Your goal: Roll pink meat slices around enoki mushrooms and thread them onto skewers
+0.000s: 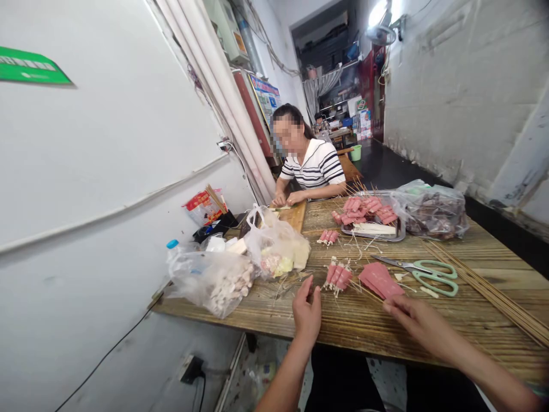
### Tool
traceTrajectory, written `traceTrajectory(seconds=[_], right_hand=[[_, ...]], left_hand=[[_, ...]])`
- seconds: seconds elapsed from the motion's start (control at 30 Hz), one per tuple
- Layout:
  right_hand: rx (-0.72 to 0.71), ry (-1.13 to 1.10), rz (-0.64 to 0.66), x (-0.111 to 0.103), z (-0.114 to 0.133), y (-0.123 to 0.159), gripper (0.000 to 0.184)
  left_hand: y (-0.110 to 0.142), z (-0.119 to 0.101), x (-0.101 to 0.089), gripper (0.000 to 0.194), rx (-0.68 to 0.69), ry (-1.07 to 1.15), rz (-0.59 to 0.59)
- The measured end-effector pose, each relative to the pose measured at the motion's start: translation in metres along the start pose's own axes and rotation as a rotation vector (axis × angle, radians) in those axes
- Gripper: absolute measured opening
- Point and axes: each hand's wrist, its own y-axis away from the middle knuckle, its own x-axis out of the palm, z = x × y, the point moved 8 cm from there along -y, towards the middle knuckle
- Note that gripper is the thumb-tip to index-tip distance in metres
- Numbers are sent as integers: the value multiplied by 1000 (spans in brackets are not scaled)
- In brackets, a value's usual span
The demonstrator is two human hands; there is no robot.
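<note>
My right hand (414,315) pinches a thin wooden skewer (368,290) near the table's front edge. On its far end sit several pink meat rolls (338,276), with pale enoki mushroom ends sticking out. To the left of these rolls is my left hand (307,312), its thumb and fingers apart and curved, with nothing visible between them. A stack of flat pink meat slices (381,278) lies just beyond my right fingertips. Farther back, another small group of rolls (327,237) rests on the wood.
Green-handled scissors (435,276) and long bare skewers (489,289) lie at right. Behind them are a metal tray (401,232) of skewered rolls and a dark-filled plastic bag (437,212). Plastic bags of food (274,243) stand at left. Across the wooden table (266,306), a person (311,163) works at a cutting board (295,217).
</note>
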Motion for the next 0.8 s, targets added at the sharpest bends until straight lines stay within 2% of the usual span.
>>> traceTrajectory(seconds=[0.1,0.2,0.37,0.5,0.6,0.67,0.73,0.8], right_hand=[[-65,44,-16,-26,11,-30,43],[-132,3,9,-42,20,-76,44],[-80,139,85,-45,3,-147,54],[-72,279,142,-47,-13,-181,42],[-99,409,114,-61,-15,-191,28],[-108,480,56,-76,-11,-185,24],[-137,524,27,-88,-3,-163,26],[-236,520,96,-84,8,-128,27]], left_hand=[[0,1,0,37,0,27,2],[1,2,1,37,-3,41,15],[3,7,3,37,-25,41,45],[4,8,3,35,-36,29,47],[4,7,3,35,-39,11,59],[4,6,3,34,-35,2,63],[3,5,3,34,-25,-6,64],[3,4,2,33,-11,-10,63]])
